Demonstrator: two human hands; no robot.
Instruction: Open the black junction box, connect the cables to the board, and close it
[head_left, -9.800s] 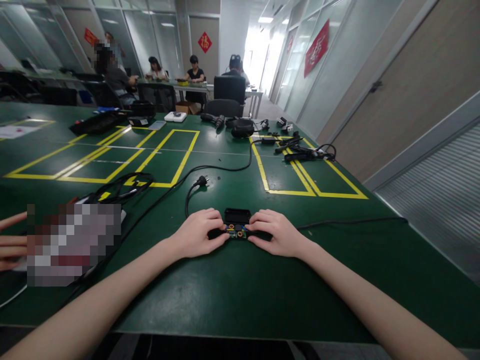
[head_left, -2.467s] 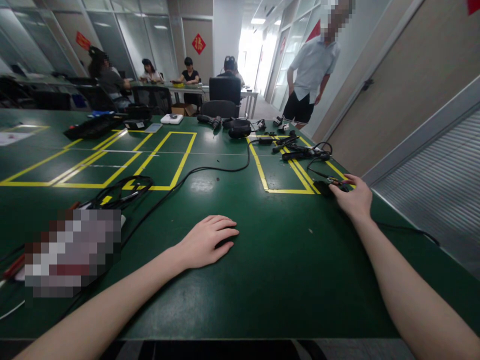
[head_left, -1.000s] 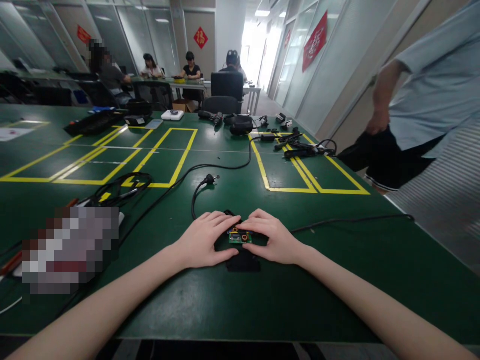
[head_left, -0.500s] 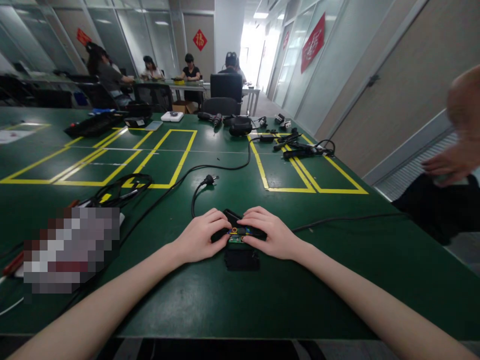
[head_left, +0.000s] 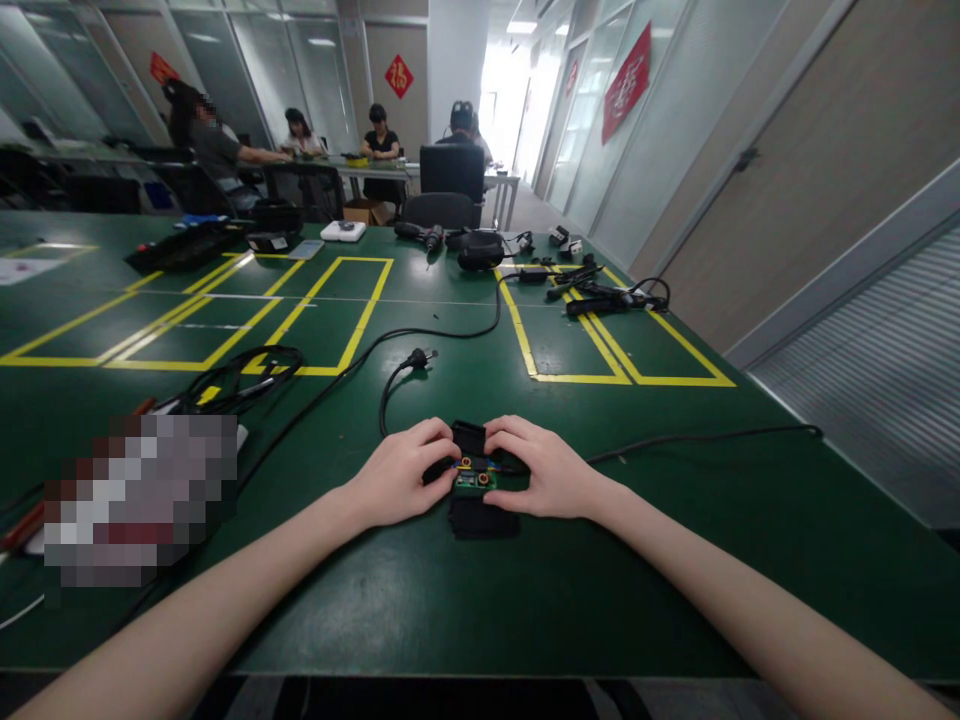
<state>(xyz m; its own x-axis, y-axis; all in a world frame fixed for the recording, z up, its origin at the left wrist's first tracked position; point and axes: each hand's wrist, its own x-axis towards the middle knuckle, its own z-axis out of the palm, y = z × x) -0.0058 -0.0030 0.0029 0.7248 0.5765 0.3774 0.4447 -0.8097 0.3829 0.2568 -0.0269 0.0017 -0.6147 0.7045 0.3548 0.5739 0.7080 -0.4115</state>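
Note:
A small green circuit board (head_left: 471, 474) with round copper coils sits inside a black adapter casing (head_left: 469, 437) on the green table (head_left: 465, 600). My left hand (head_left: 397, 479) grips the casing's left end with curled fingers. Gripping its right end the same way is my right hand (head_left: 543, 478). A flat black cover piece (head_left: 484, 519) lies on the table just in front of the hands. A black cord runs from under my left hand to a plug (head_left: 418, 357), and another black cord (head_left: 705, 437) leads off to the right.
Yellow tape rectangles (head_left: 337, 310) mark the table. A coil of black cables (head_left: 240, 375) lies at the left. More adapters and cables (head_left: 600, 297) and a black headset (head_left: 481, 250) sit at the far end. Several people sit at a distant table (head_left: 375, 170).
The person who walked past on the right has left the view. My hands have stayed on the casing and tilted it slightly; the cover piece still lies in front.

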